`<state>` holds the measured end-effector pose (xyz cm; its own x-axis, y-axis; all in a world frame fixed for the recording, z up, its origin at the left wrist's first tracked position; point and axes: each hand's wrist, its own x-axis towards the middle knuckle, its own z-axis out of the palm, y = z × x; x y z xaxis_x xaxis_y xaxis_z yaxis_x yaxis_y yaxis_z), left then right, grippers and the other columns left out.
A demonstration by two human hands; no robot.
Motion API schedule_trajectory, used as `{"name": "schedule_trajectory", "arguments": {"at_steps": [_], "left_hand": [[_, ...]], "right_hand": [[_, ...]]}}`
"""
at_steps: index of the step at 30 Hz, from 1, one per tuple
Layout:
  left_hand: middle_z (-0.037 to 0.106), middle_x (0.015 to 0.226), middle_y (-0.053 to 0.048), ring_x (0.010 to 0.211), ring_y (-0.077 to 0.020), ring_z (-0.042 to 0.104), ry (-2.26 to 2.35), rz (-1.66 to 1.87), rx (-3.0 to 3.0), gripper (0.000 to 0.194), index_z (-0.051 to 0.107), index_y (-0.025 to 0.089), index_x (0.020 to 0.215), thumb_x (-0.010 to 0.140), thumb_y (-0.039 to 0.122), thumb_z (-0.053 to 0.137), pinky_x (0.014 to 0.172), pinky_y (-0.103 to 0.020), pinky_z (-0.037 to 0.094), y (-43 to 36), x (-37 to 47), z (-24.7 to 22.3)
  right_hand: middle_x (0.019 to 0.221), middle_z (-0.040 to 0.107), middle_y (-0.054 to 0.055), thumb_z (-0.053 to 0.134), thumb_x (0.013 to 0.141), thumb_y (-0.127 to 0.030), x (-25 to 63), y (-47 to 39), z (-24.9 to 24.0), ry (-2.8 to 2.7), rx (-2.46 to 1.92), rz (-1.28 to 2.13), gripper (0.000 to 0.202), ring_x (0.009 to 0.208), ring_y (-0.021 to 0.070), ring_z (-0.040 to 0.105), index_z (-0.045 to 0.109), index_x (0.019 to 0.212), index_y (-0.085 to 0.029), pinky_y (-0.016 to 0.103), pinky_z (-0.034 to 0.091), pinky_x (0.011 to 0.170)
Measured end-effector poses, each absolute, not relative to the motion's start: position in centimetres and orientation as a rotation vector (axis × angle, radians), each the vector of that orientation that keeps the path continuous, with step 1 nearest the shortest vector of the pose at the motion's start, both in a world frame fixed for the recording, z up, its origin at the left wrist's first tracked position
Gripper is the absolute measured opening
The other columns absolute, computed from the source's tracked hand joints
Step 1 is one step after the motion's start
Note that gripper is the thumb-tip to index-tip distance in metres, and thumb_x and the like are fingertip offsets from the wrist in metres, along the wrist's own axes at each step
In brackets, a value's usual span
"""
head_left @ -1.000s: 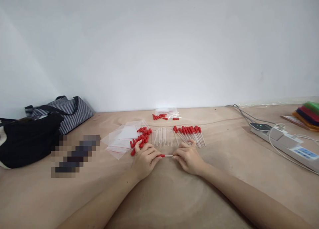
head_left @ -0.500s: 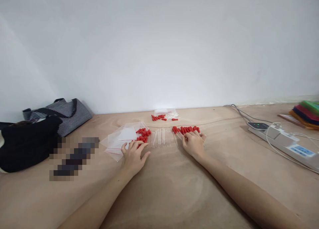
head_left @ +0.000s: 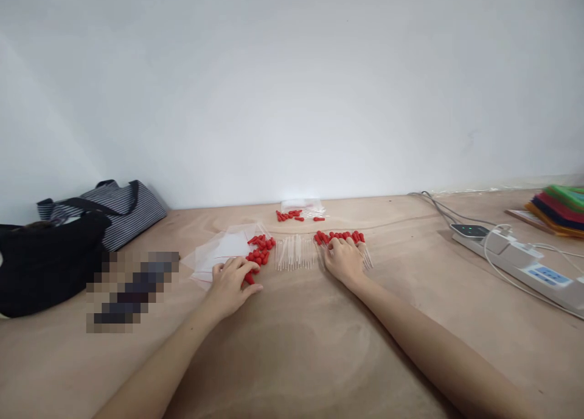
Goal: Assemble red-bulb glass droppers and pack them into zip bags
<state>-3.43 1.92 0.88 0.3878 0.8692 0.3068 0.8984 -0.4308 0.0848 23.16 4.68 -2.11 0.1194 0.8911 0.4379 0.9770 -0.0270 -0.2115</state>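
Across the lower part of the view, up to a pale wall point(head_left: 292, 90), runs a wooden table point(head_left: 292, 358). At its left side sit a black bag point(head_left: 59, 267) and, behind that, a striped bag point(head_left: 130, 206); at its right, a white power strip point(head_left: 520, 266). Left hand point(head_left: 233, 282): palm down, fingers bent, thumb standing apart — the grip is not closed. Right hand point(head_left: 344, 261): knuckles arched, fingers curled over a row of red-topped tubes point(head_left: 349, 235); fingertips hidden, so whether they pinch anything cannot be told. Clear plastic bags point(head_left: 223, 249) lie flat beyond the left hand. The row lies under and around the right fingers, tops facing the wall, stems toward the person. Bare clear tubes point(head_left: 295, 252) lie side by side between the two hands, long axes running from the person toward the wall; the right hand is slightly nearer them. Loose red bulbs point(head_left: 262, 245) are heaped between bags and clear tubes, just beyond the left fingers. Governing relation: a single red bulb point(head_left: 249, 278) lies between the left fingers and thumb, partly covered, its long axis apparently slanted — left hand nearest, right hand well apart. Firm contact with it cannot be confirmed.
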Motion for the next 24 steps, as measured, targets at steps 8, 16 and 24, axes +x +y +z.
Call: {"name": "schedule_trajectory", "arguments": {"at_steps": [8, 16, 24], "left_hand": [[0.056, 0.088, -0.003, 0.086, -0.0191, 0.05, -1.145, -0.256, -2.736, 0.017, 0.061, 0.026, 0.081, 0.078, 0.016, 0.048, 0.078, -0.037, 0.027, 3.3, -5.5, 1.6], [0.06, 0.086, -0.003, 0.087, -0.0176, 0.051, -1.074, -0.567, -2.782, 0.008, 0.054, 0.019, 0.079, 0.082, 0.02, 0.046, 0.082, -0.035, 0.029, 1.6, -1.4, 0.2], [0.065, 0.081, 0.001, 0.084, -0.0172, 0.054, -1.346, -0.805, -2.788, 0.008, 0.058, 0.022, 0.081, 0.081, 0.023, 0.05, 0.089, -0.043, 0.021, 0.7, 3.5, -1.7]], "right_hand": [[0.087, 0.064, 0.014, 0.043, 0.076, -0.032, 21.3, 5.0, -0.9, -1.919, -2.1, -0.059, 0.029, 0.088, 0.0267, 0.05, 0.065, 0.079, -0.013, 0.04, 0.022, 0.077], [0.082, 0.065, 0.016, 0.044, 0.075, -0.019, 20.9, 5.5, -0.5, -1.984, -2.147, -0.048, 0.024, 0.083, 0.0263, 0.051, 0.066, 0.073, -0.012, 0.039, 0.022, 0.074], [0.09, 0.062, 0.015, 0.04, 0.078, -0.013, 22.5, 3.4, -1.0, -2.081, -1.865, -0.284, 0.02, 0.089, 0.0251, 0.047, 0.059, 0.085, -0.01, 0.038, 0.021, 0.076]]}}
